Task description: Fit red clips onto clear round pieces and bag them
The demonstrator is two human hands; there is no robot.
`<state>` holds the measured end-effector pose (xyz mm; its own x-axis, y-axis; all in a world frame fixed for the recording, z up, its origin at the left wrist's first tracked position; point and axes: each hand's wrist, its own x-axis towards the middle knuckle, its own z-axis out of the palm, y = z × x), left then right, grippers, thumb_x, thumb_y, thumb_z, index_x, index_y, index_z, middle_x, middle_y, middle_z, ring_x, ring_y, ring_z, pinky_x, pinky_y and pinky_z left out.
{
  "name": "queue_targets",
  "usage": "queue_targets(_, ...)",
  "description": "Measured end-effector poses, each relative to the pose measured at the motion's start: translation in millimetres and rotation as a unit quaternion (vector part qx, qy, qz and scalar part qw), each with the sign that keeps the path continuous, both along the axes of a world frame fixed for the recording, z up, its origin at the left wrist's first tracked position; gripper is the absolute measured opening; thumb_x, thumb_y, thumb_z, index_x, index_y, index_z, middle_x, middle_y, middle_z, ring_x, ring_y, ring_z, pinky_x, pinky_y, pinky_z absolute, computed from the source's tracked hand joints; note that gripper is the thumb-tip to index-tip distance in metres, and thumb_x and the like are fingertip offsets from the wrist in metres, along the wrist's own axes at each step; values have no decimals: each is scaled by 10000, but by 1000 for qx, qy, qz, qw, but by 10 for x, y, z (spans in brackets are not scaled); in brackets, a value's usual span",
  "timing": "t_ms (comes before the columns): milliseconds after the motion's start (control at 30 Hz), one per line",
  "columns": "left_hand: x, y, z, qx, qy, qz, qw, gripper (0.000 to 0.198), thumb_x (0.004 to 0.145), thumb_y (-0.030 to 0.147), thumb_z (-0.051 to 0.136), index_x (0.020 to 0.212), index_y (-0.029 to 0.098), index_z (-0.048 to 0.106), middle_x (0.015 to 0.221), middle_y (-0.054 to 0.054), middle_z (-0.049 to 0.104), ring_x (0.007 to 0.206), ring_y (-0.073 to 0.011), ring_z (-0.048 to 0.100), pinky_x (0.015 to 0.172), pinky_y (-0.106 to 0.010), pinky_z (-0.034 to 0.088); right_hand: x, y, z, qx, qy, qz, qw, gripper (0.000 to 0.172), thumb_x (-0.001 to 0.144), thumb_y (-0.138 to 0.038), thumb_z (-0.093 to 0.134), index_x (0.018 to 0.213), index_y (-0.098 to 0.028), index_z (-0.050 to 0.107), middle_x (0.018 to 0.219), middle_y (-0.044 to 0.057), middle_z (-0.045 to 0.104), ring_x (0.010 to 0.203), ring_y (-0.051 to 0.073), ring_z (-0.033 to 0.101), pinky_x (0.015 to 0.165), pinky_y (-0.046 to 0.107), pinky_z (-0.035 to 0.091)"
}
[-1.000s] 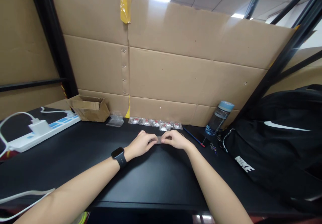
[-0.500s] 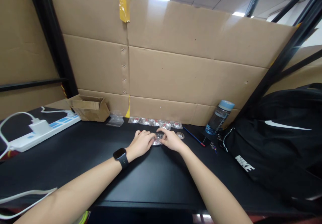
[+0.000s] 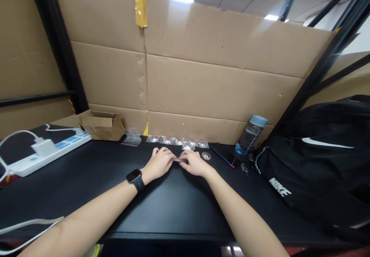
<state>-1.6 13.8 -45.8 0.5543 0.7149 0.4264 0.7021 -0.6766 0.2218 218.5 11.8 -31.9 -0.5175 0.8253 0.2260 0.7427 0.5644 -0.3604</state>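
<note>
Between my two hands is a small shiny plastic bag (image 3: 179,160), now seen almost edge-on as a thin strip. My left hand (image 3: 160,163), with a dark watch on its wrist, pinches the bag's left end. The right end is between the thumb and fingers of my right hand (image 3: 194,163). Its contents cannot be made out. Just behind my hands lies a row of several clear bags (image 3: 178,141) with round silvery things with red marks inside. A loose round, silvery disc (image 3: 206,155) lies right of my right hand.
At the back left stand an open cardboard box (image 3: 106,128) and flat clear bags (image 3: 132,138). A white power strip (image 3: 52,153) lies farther left. To the right are a blue pencil-like stick (image 3: 222,157), a water bottle (image 3: 251,135), small keys (image 3: 244,168) and a black backpack (image 3: 315,164).
The bag has tipped from showing its shiny face to lying nearly edge-on between my hands. My fingers have closed in along its ends. The view has shifted slightly.
</note>
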Motion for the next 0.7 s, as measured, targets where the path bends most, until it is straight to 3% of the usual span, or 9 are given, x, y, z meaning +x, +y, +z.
queue_targets(100, 9, 35, 18, -17, -51, 33, 998, 251, 981, 284, 465, 1000, 244, 712, 1004, -60, 731, 1021, -243, 576, 899, -415, 310, -4, 26, 20, 4, 75, -17, 997, 215, 973, -301, 509, 1014, -232, 708, 1032, 62, 719, 1034, 233, 637, 964, 415, 405)
queue_targets(267, -17, 72, 87, -69, -156, 76, 982, 255, 948, 414, 537, 913, 247, 726, 907, -14, 753, 891, -224, 653, 863, -362, 367, 16, 72, 22, -50, 238, 22, 970, 232, 868, -350, 665, 1038, -194, 638, 935, 45, 731, 899, 207, 686, 861, 328, 493)
queue_targets(433, -78, 134, 113, -144, -218, 2, 965, 354, 945, 455, 505, 838, 190, 714, 800, -6, 732, 763, -194, 645, 724, -277, 428, 20, 126, -6, -120, 348, -14, 930, 316, 841, -378, 688, 1059, -167, 599, 809, 52, 752, 840, 230, 731, 860, 361, 526)
queue_targets(567, -82, 160, 99, -146, -209, -17, 967, 337, 946, 421, 501, 845, 181, 715, 800, -5, 727, 748, -187, 634, 712, -268, 438, 27, 128, 9, -139, 346, -9, 928, 274, 834, -408, 693, 938, -162, 631, 849, 76, 755, 852, 241, 734, 819, 344, 540)
queue_targets(700, -45, 123, 86, -121, -186, 27, 975, 282, 942, 387, 516, 893, 213, 734, 818, -3, 750, 738, -191, 653, 756, -294, 448, -14, 61, 39, -79, 257, -13, 963, 210, 904, -382, 606, 849, -182, 643, 820, 65, 754, 811, 222, 710, 788, 327, 519)
